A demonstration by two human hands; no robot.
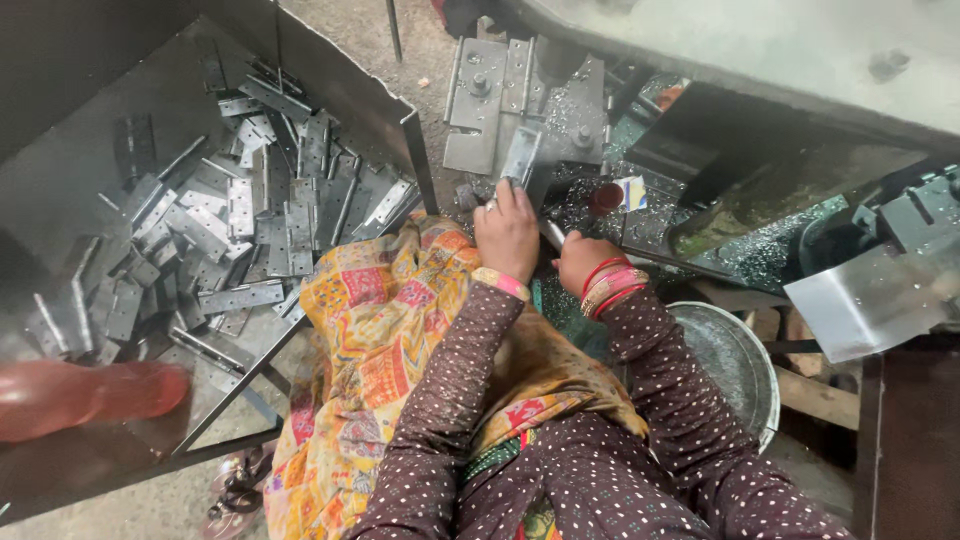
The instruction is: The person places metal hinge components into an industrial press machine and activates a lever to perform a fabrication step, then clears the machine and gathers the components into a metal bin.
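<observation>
My left hand (507, 228) grips the lower end of a grey metal hinge (521, 155) that stands against the steel fixture (500, 95) of a machine. My right hand (581, 256) is closed around a thin metal rod (553, 234) just right of the left hand, below the fixture. Both arms wear dark dotted sleeves, with pink and red bangles at the wrists.
A large metal tray (60, 190) on the left holds several grey hinges (260, 215). A yellow patterned cloth (375, 330) covers my lap. A round metal pan (735, 365) sits at the right. A red cylinder (85, 398) lies at the lower left. Metal shavings litter the machine bed (700, 215).
</observation>
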